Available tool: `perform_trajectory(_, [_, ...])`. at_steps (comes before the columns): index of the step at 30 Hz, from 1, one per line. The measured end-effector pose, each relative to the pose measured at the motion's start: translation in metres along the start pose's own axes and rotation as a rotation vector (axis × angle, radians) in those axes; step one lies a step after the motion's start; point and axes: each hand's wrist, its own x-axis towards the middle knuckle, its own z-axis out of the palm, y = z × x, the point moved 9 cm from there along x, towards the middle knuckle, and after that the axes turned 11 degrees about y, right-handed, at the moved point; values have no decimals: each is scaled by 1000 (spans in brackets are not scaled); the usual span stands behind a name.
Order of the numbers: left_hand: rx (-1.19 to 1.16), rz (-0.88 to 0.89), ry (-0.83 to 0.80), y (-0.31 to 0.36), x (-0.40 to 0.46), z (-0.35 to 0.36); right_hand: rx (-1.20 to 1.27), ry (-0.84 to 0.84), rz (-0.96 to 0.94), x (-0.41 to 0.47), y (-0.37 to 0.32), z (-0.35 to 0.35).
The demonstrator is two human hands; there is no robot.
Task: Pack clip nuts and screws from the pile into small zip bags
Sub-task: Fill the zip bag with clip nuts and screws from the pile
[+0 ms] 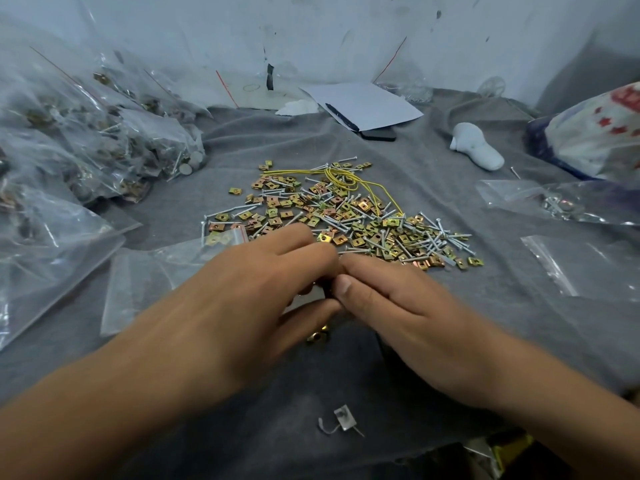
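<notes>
We record a grey cloth (173, 209) beneath a marked white wall (311, 36). Left: filled zip bags (114, 140). Centre: the pile (339, 216); our left hand (242, 299) and right hand (398, 306) meet, grasp unclear. Right: an empty bag (581, 268).

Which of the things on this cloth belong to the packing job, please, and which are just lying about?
Job: pile of clip nuts and screws; empty zip bags; filled bags; left hand; right hand.
Lying about: paper sheet; pen; yellow rubber bands; white cloth lump.
</notes>
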Motion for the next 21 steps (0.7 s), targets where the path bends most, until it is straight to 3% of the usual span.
perform_trajectory(8, [35,-20,-80,0,-2,10,191,-78,100,-3,9,5])
perform_trajectory(15, [130,79,-135,12,4,3,334,-26,141,-3,9,8])
perform_trajectory(21, [54,57,-116,8,5,-6,466,-30,182,1,10,9])
